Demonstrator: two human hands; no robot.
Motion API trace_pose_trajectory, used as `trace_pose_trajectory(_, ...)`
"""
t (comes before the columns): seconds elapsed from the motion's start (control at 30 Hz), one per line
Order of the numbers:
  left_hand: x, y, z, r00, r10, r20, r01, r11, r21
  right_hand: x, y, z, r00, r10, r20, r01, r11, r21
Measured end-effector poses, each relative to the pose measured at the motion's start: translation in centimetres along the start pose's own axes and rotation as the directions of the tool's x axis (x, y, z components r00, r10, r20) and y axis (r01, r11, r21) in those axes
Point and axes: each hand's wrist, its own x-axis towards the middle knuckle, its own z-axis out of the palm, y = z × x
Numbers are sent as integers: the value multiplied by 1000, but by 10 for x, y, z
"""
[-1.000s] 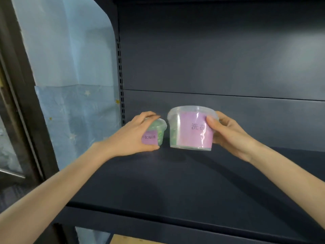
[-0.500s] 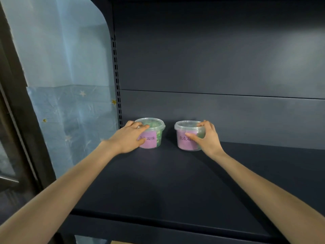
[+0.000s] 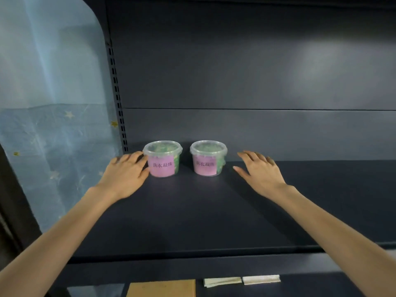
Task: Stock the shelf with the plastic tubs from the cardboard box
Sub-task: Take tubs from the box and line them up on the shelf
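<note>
Two clear plastic tubs with pink labels and green contents stand upright side by side at the back left of the dark shelf (image 3: 214, 221). The left tub (image 3: 162, 158) has my left hand (image 3: 125, 175) beside it, fingers straight, fingertips touching its left side. The right tub (image 3: 208, 157) stands free. My right hand (image 3: 260, 171) hovers to its right with fingers spread, apart from it and holding nothing.
The shelf's dark back panel (image 3: 257, 82) rises behind the tubs, and a slotted upright (image 3: 116, 93) bounds the left side. A blue starred sheet (image 3: 49, 125) hangs left of the shelf. Below the front edge a cardboard flap (image 3: 162, 288) and pale strips (image 3: 242, 281) show.
Both tubs were set down at the back of the shelf. My right hand let go of its tub and drew away to the right; my left hand loosened to a light touch.
</note>
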Motion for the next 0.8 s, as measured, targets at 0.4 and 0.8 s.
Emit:
trace_pose_trajectory(0.4, -97, 54, -35, 987, -38, -155, 37, 999, -5, -149, 95, -53, 985, 106, -136, -126, 980, -153)
trace_pose_trajectory(0.8, -203, 216, -69, 980, -177, -90, 166, 979, -118, -293, 227, -71, 992, 93, -83, -105, 981, -163)
